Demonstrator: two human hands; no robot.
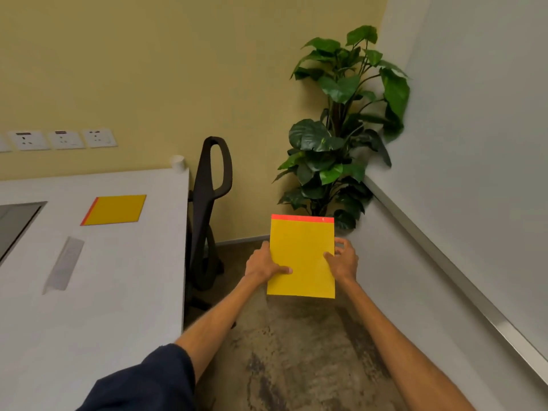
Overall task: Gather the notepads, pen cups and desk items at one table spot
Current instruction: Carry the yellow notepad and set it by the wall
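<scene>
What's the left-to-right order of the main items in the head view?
Wall sockets → notepad on the table → paper cup → black chair → left hand → held notepad → right hand → grey wall panel.

A single head-worn view looks forward and down from standing height, facing a room corner. The table (124,262) fills the left side, the floor (296,351) lies below, and both forearms reach in close from the bottom edge.
</scene>
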